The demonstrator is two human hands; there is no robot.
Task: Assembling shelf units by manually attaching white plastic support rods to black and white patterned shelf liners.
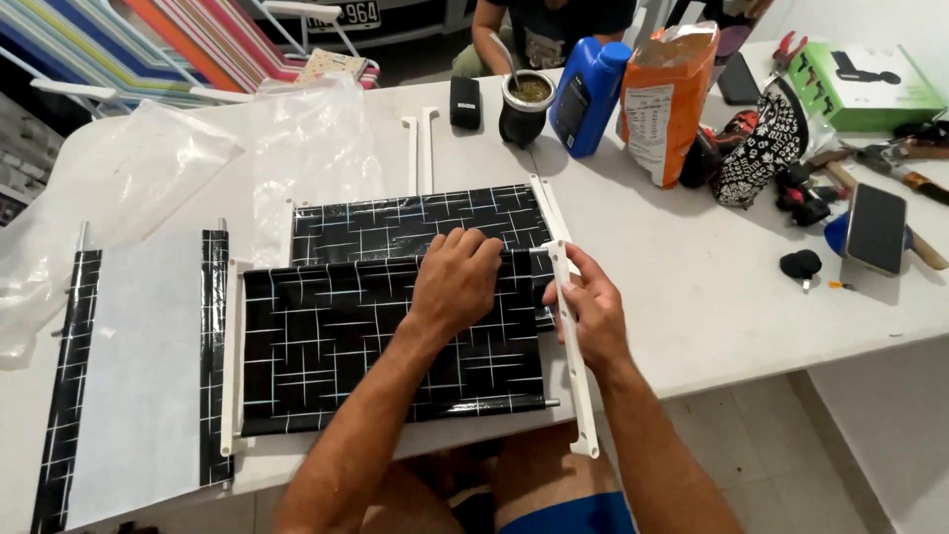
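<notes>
Lying flat under the left hand (457,280), glossy black panel (326,346), thin white grid lines.

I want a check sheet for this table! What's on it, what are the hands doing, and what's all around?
Surface: white table, partly covered.
Job's things: black grid-patterned panel lying flat near the table's front edge; a second panel lies behind it; white side rail at its right edge.
Clutter: clear plastic sheet, blue bottle, orange bag, gourd cup, phone, green box, hand tools.
Grippers: left hand pressing on the panel's top edge; right hand gripping the rail.
Cables: nothing seen.
Surroundings: a seated person across the table, striped folding chairs, tiled floor.
</notes>
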